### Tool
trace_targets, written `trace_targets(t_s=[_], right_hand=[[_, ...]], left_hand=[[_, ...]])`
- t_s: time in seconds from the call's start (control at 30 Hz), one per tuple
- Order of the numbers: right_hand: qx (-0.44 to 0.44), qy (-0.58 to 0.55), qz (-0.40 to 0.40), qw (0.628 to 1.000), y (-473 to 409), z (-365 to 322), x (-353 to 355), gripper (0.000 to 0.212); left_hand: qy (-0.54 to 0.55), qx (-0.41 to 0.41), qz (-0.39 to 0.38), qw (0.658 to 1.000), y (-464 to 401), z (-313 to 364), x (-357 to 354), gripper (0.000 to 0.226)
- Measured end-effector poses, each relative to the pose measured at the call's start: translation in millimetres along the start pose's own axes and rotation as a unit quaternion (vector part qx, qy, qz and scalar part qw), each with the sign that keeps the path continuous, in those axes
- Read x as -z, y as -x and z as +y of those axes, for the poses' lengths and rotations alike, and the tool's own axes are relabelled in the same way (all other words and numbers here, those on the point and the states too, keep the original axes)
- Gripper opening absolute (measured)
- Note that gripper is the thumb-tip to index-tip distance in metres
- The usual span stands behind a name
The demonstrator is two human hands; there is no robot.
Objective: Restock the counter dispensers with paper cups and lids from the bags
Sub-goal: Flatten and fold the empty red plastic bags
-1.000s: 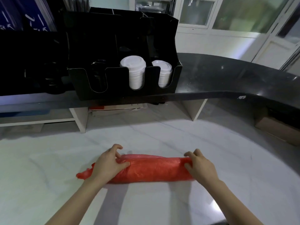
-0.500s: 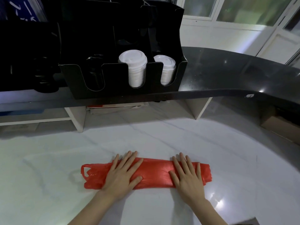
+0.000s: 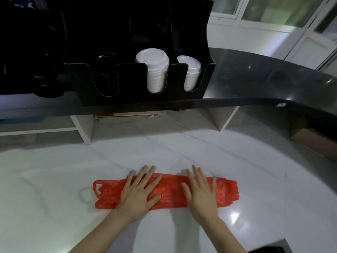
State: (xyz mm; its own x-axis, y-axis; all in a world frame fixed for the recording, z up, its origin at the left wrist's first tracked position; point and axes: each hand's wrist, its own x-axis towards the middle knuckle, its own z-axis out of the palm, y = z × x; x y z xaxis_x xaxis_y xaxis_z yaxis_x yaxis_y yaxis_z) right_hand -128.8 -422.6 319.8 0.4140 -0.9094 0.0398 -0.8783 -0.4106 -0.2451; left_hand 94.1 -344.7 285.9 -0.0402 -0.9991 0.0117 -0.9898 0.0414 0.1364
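- Head view, looking down on a white marble-patterned worktop (image 3: 54, 198) with a raised, curved black counter shelf (image 3: 264, 84) behind it.
- A flattened red plastic carrier bag (image 3: 169, 192) lies lengthways across the worktop, near its front edge, with its loop handles (image 3: 96, 189) pointing left.
- The left hand (image 3: 138, 194) lies palm down on the left half of the bag, fingers straight and slightly spread, thumb angled out to the right.
- The right hand (image 3: 200, 192) lies palm down on the right half, fingers straight and slightly spread, fingertips reaching just past the bag's far edge.
- The two hands are near each other but apart, with bare red plastic between them.
- On the shelf stands a black plastic dispenser (image 3: 142, 84) with three U-shaped slots in front.
- The middle slot holds a stack of white plastic cup lids (image 3: 155, 70); the right slot holds a smaller stack of white lids (image 3: 190, 73); the left slot (image 3: 107, 77) is dark, and its contents cannot be made out.
- A brown cardboard box (image 3: 313, 141) sits under the shelf at far right.
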Motion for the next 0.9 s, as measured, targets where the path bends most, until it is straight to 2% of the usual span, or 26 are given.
trace_targets(t_s=[0.07,0.17,0.3,0.4,0.5,0.57,0.6,0.67,0.73,0.8,0.9], right_hand=[[0.063,0.023,-0.031,0.997,2,-26,-14,0.052],[0.050,0.038,-0.055,0.996,3,-36,-28,0.053],[0.057,0.057,-0.060,0.995,5,-33,-31,0.054],[0.050,0.049,-0.091,0.993,2,-37,-29,0.056],[0.068,-0.007,-0.113,0.991,-2,-34,-21,0.060],[0.051,-0.075,-0.109,0.990,-8,-26,-5,0.058],[0.044,-0.049,-0.073,0.995,-10,-16,3,0.057],[0.011,0.082,-0.017,0.996,-8,15,15,0.061],[-0.037,0.136,-0.051,0.989,0,45,21,0.071],[-0.059,0.136,-0.101,0.984,11,61,14,0.078],[-0.093,0.107,-0.067,0.988,13,62,-1,0.082]], left_hand=[[0.006,-0.003,0.001,1.000,1,1,1,0.062],[0.026,0.001,0.002,1.000,2,0,3,0.056],[0.103,0.002,0.028,0.994,6,-13,21,0.055],[0.001,-0.005,0.059,0.998,31,-32,26,0.059],[-0.023,0.021,0.044,0.999,51,-44,10,0.064],[-0.030,0.030,0.023,0.999,51,-47,6,0.065],[-0.031,0.027,0.022,0.999,49,-48,7,0.065],[-0.030,0.019,0.020,0.999,47,-48,6,0.064],[-0.024,0.014,0.022,0.999,47,-49,5,0.064],[-0.015,0.019,0.026,0.999,46,-49,6,0.065],[0.003,0.007,0.034,0.999,42,-51,10,0.067]])
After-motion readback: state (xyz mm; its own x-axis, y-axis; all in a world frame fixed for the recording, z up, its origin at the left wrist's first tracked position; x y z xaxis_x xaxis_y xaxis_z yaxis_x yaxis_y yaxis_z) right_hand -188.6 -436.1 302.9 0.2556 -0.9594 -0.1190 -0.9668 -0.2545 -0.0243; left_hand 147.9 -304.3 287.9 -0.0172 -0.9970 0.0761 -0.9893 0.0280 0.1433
